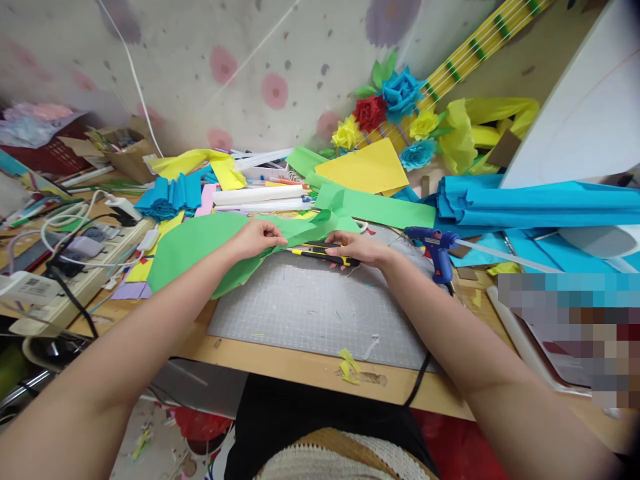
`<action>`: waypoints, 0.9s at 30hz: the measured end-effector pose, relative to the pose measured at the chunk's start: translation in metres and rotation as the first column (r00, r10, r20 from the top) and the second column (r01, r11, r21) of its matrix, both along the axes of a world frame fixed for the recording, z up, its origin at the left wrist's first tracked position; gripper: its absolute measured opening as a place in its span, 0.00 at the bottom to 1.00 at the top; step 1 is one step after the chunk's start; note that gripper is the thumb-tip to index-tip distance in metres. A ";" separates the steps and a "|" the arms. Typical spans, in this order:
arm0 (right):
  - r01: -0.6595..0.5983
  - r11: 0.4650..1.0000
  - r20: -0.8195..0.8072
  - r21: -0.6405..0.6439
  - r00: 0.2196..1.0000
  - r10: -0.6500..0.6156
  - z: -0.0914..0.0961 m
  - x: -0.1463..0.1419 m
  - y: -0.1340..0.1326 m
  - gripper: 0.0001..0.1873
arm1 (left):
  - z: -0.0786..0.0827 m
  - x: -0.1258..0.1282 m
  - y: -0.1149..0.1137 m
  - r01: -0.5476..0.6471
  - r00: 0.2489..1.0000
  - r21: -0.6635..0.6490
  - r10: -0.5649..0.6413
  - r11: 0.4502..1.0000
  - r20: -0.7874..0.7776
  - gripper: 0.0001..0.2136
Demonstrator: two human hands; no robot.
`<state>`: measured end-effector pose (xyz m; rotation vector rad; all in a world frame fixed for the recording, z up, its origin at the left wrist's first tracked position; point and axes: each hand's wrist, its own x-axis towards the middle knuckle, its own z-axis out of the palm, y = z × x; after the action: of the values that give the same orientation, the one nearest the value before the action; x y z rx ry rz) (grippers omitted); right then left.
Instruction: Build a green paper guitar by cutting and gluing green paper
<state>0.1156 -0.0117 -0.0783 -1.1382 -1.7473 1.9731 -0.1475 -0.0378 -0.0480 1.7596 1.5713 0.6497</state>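
Observation:
My left hand [260, 238] is closed, pinching the edge of a large sheet of green paper [195, 247]. The sheet spreads out to the left, past the edge of the grey cutting mat [310, 307]. To the right, my right hand [361, 247] has its fingers curled round a yellow and black utility knife [320, 256], low over the back of the mat. A creased strip of green paper [320, 225] rises between and behind both hands. Part of the knife's handle is hidden by my fingers.
A blue glue gun [436, 250] stands right of the mat, with a glue stick in its back. A power strip [85, 273] with tangled cables lies left. Behind are blue crepe paper rolls [535, 203], a yellow sheet [367, 167] and paper flowers [370, 113]. Yellow scraps [349, 367] lie in front.

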 end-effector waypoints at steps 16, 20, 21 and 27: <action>-0.026 0.999 0.033 -0.028 0.999 0.027 0.005 0.009 -0.011 0.22 | -0.001 -0.001 0.003 0.038 0.999 0.003 -0.038 0.999 -0.018 0.13; -0.029 0.999 0.029 -0.025 0.999 0.030 0.006 0.011 -0.013 0.22 | -0.001 -0.001 0.004 0.038 0.999 0.006 -0.038 0.999 -0.022 0.13; -0.027 0.999 0.027 -0.025 0.999 0.028 0.006 0.012 -0.013 0.22 | -0.001 -0.001 0.004 0.034 0.999 0.006 -0.034 0.999 -0.024 0.13; 0.007 0.999 0.040 -0.044 0.999 -0.005 0.006 0.023 -0.013 0.24 | 0.003 0.000 0.002 0.016 1.000 -0.013 -0.017 1.000 -0.015 0.14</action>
<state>0.1388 -0.0245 -0.0726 -1.2032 -1.7252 2.0085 -0.1474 -0.0362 -0.0446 1.7700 1.5663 0.6179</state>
